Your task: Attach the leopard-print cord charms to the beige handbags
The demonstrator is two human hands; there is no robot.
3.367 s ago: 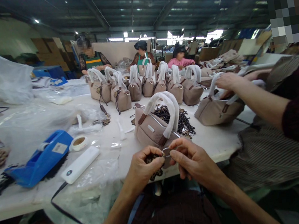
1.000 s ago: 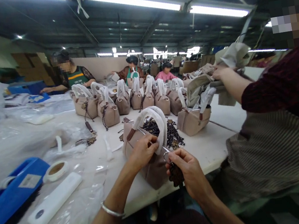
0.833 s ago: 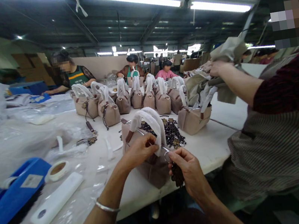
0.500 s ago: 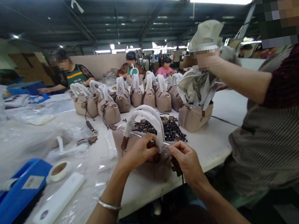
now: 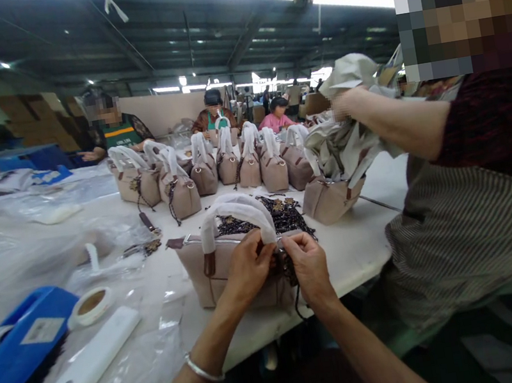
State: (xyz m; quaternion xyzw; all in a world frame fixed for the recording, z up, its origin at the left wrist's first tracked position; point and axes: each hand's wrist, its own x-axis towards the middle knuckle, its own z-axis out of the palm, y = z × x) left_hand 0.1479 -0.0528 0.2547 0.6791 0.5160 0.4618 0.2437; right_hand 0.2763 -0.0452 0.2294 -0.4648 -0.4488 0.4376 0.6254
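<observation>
A beige handbag point(image 5: 201, 274) with white-wrapped handles and brown leather tabs stands on the table in front of me. My left hand point(image 5: 248, 267) is closed at the base of its right handle, fingers pinched on the bag there; just what they grip is partly hidden. Beside it, my right hand point(image 5: 310, 264) pinches a dark bag charm point(image 5: 289, 268) with a black cord hanging down, close against the bag's right end. Behind the bag lies a pile of black beaded charms point(image 5: 289, 215).
Several similar handbags point(image 5: 181, 190) stand in a row farther back. At left are a blue tape dispenser or brush-like tool point(image 5: 28, 347), a tape roll point(image 5: 90, 306), a white corded device point(image 5: 93, 363) and plastic sheets. A co-worker point(image 5: 402, 129) at right handles grey fabric over another bag.
My hands have come closer together, the right one moving in to the bag with the charm. The bag has turned, showing more of its left end.
</observation>
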